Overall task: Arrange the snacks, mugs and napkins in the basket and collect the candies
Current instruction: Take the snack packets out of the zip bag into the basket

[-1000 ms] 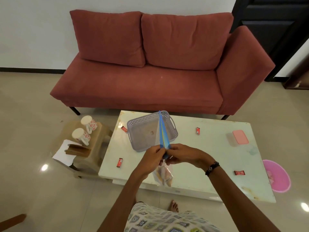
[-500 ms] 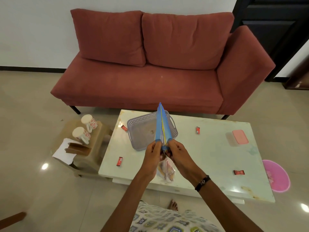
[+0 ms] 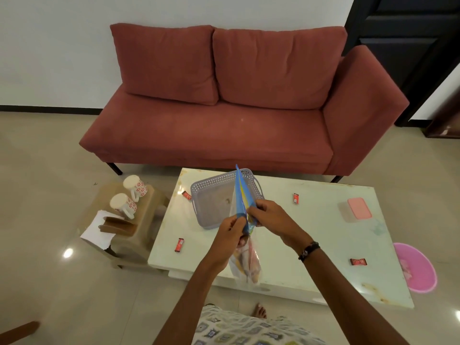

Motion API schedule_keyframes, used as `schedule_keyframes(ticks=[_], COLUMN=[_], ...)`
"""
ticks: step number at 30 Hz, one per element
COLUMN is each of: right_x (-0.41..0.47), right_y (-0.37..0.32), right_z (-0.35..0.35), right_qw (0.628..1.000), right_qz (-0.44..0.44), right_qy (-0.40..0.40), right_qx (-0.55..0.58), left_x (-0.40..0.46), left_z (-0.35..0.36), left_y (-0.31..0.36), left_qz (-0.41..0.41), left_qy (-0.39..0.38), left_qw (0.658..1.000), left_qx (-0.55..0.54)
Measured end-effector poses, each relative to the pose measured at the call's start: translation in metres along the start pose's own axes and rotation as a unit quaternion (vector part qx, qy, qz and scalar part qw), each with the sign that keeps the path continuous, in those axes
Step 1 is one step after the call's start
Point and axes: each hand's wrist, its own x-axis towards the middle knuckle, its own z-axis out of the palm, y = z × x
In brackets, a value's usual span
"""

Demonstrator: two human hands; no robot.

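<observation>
Both hands hold a snack packet (image 3: 241, 195) with a blue and yellow top and a clear lower part, edge-on above the table. My left hand (image 3: 232, 232) pinches it low down; my right hand (image 3: 267, 215) grips it from the right. Behind it sits a grey perforated basket (image 3: 209, 192) with nothing large inside. Red-wrapped candies lie scattered on the table: a candy at the left front (image 3: 179, 245), one by the basket (image 3: 186, 195), one at mid-right (image 3: 296, 198). Two white mugs with red flowers (image 3: 135, 186) (image 3: 123, 204) and a napkin holder (image 3: 117, 225) stand on a stool.
The white glass-topped table (image 3: 323, 245) also carries a pink-lidded box (image 3: 359, 211) and another candy (image 3: 358, 261) at the right front. A pink bin (image 3: 415, 267) stands on the floor to the right. A red sofa (image 3: 224, 108) runs behind the table.
The packet has tilted and shifted a little; my right hand has moved up along its right edge while my left hand stays pinching the lower part.
</observation>
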Motion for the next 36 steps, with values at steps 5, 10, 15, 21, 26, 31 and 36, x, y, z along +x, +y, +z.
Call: schedule_keyframes(ticks=[5,10,15,21,26,31,36], right_x=[-0.01,-0.019,-0.019,-0.006,0.025,0.024,0.019], right_y=[0.006,0.006,0.021,0.013,-0.006,-0.009,-0.006], right_z=[0.001,0.004,-0.001,-0.01,-0.003,0.003,0.01], right_qw=[0.994,0.994,0.993,0.973,0.955,0.958,0.96], right_qz=[-0.073,-0.088,-0.04,-0.033,-0.079,-0.108,-0.128], right_qy=[-0.002,-0.023,0.049,0.13,0.162,0.152,0.137], right_qx=[-0.077,-0.068,-0.099,-0.186,-0.234,-0.218,-0.209], left_x=[0.008,0.028,0.041,0.033,0.028,0.026,0.037], left_z=[-0.01,-0.011,-0.014,-0.007,-0.007,-0.021,-0.017], left_y=[0.008,0.016,0.013,0.005,0.006,0.01,0.02], left_qz=[-0.018,0.009,0.009,-0.009,-0.01,0.045,0.155], left_qy=[0.014,0.071,0.09,0.056,0.036,0.096,0.15], left_qw=[0.99,0.968,0.973,0.992,0.99,0.943,0.884], left_qx=[0.137,0.241,0.214,0.116,0.133,0.317,0.414])
